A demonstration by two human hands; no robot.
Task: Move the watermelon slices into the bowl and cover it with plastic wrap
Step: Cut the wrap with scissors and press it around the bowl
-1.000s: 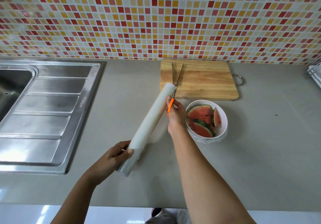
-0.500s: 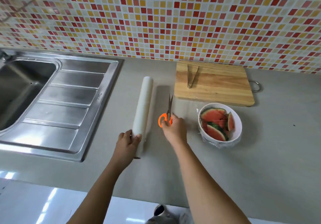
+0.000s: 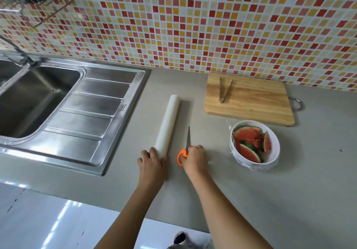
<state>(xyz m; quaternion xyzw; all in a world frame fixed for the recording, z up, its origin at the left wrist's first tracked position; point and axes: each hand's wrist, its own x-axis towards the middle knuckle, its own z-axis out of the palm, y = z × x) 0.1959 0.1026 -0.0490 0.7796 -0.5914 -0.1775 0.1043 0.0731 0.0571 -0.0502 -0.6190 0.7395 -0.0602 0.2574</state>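
Both the plastic wrap roll [image 3: 167, 125] and the scissors [image 3: 188, 138] now lie flat on the bench [image 3: 289, 190], lowered since a second ago. The left hand [image 3: 151, 161] curls round the roll's near end; the right hand [image 3: 194, 159] grips the orange handle. Watermelon slices [image 3: 247, 136] sit in the bowl [image 3: 275, 152], which looks already filmed over. Covering seems done; next, both hands need only let go.

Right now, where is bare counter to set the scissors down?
Free: counter right of the bowl, and the strip between bowl and front edge. Crowded: left hand on the wrap roll, right hand on the scissors, close together.
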